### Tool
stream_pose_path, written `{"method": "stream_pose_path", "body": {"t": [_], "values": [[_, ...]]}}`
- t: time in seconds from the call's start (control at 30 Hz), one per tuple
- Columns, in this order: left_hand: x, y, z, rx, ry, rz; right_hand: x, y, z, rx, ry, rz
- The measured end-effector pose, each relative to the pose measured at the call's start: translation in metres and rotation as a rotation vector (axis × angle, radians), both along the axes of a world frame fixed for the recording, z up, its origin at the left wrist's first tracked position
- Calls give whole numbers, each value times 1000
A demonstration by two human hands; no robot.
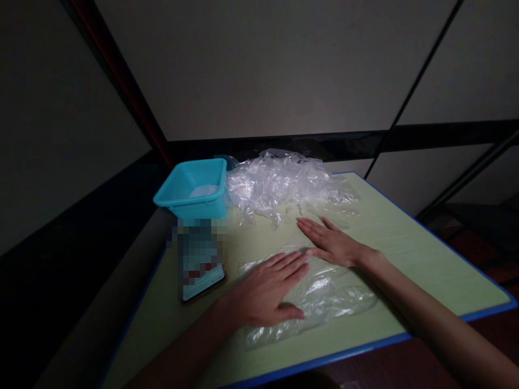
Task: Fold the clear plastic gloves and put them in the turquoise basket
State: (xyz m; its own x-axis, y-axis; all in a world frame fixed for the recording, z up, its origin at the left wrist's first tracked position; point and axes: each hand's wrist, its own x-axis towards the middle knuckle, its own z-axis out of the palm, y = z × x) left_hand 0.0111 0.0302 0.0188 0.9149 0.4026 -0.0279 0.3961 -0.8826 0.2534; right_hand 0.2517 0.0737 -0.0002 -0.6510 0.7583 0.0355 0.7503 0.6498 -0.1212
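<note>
A clear plastic bag point(324, 297) lies spread on the pale green table, wrinkled toward its right part. My left hand point(270, 292) rests palm down on the bag's left part, with its fingers stretched out and the thumb apart. Just beyond it, my right hand point(330, 243) lies flat at the bag's far edge, fingers extended to the left. The fingertips of my left hand are close to the thumb of my right hand. Neither hand grips anything.
A heap of crumpled clear plastic bags point(284, 181) sits at the table's back. A turquoise basket point(221, 208) with something white inside stands at the back left. Nearer, a phone point(205, 282), partly pixelated, lies on the table point(405, 259), which has a blue edge. A wall rises behind.
</note>
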Motion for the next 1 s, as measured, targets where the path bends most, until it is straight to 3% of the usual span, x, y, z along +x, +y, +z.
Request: {"method": "stream_pose_path", "body": {"t": [0.2,0.8,1.0], "values": [[-3,-1,-4,-5,-34,40,0,-2,-2,39,0,-9],[-25,-13,1,-3,109,277,-1,0,-1,-2,10,-15],[-29,-14,3,-8,99,288,-2,-1,2,-27,-13,-17]]}}
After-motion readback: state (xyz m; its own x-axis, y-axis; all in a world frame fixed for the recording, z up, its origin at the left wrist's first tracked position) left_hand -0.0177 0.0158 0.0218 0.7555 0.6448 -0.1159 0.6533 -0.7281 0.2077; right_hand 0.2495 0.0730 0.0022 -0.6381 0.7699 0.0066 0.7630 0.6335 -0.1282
